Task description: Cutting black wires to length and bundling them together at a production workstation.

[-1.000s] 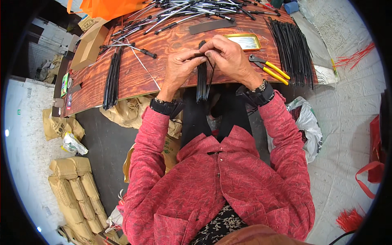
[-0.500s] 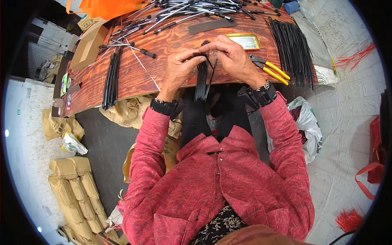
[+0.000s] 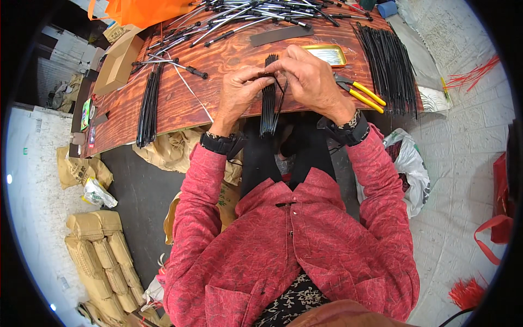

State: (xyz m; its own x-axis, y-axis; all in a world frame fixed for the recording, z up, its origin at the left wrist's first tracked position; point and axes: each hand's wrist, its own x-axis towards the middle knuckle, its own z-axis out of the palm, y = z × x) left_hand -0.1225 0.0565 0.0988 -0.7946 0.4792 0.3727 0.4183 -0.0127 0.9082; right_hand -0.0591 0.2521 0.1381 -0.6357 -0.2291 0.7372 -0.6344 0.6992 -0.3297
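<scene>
My left hand and my right hand meet fingertip to fingertip over the table's front edge, both closed in a pinch. A thin black rod slants down from between them; its gripped end is hidden by the fingers. Just below lies a bundle of thin black rods, jutting past the edge toward my lap. Close to my right hand sit yellow-handled pliers and a shallow gold-rimmed tray of small pale slender pieces.
Silver shafts with black ends pile up at the back of the wooden table. Black rod bundles lie left and right. A flat dark strip, a cardboard box and an orange bag also rest there.
My right hand has tilted slightly, its fingers more curled over the pinch. My left hand stays nearly where it was, and the rod bundle has barely shifted.
</scene>
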